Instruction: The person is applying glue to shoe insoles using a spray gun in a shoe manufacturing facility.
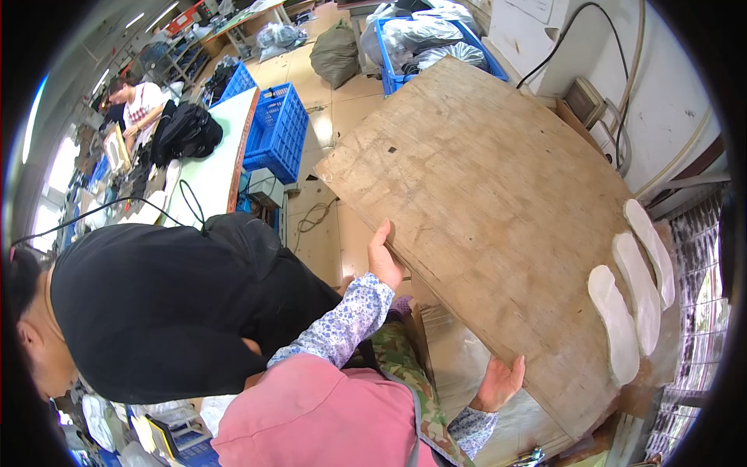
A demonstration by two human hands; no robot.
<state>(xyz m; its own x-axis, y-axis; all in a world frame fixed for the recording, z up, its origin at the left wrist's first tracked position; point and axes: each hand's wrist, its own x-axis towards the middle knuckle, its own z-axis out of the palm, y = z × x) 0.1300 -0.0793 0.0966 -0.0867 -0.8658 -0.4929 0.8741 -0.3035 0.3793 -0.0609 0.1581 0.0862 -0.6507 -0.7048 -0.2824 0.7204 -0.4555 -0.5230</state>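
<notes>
A large bare plywood board (482,202) lies tilted across the middle of the view. My left hand (383,261), in a floral sleeve, grips its near left edge. Lower down, my right hand (498,383) holds the same edge with the fingers spread up against it. Three white sole-shaped pieces (634,292) lie side by side at the board's right end. Under the board, below my right hand, a clear plastic sheet (459,366) shows.
A person in a black shirt (163,303) bends close at my left. Behind are a white table (214,167) with a black bag (187,132), blue crates (276,132), filled sacks (334,50), and another person (136,101) seated far left. A wire-mesh panel (696,327) stands right.
</notes>
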